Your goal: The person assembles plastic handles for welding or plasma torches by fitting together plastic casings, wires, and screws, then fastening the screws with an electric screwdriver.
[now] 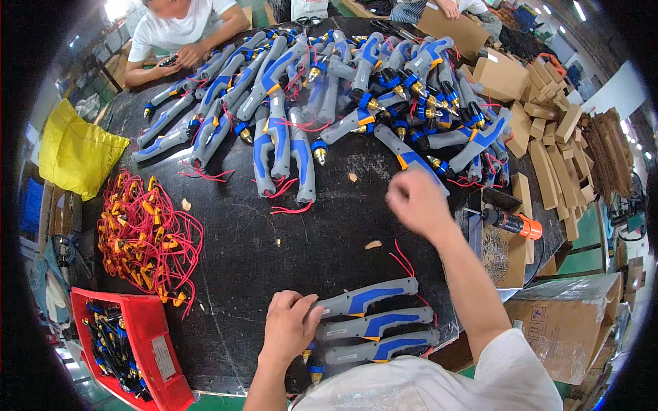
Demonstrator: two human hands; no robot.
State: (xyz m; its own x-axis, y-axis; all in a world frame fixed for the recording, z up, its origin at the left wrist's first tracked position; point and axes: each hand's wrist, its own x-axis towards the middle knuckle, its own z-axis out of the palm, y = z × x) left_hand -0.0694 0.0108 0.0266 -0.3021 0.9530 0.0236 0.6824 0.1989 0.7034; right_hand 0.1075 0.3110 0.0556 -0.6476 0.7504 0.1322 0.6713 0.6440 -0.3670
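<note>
Three grey-and-blue torch handles (373, 325) with orange triggers lie side by side in front of me, red wires at their right ends. My left hand (289, 327) is closed round the left end of the uppermost one, hiding its tip. Brass nozzles with blue rings show below that hand. My right hand (419, 205) is reached out over the table, smeared by motion, its fingers looking curled. Just beyond it lies another torch handle (404, 154), at the near edge of a large heap of such torches (274, 89); whether the hand touches it I cannot tell.
On the left lie a tangle of red wires with orange triggers (147, 233) and a red bin (164, 356) of dark parts. To the right are an orange-and-black power screwdriver (514, 222), a box of screws (495, 257) and stacked cardboard boxes (548, 157). A person (181, 34) sits across.
</note>
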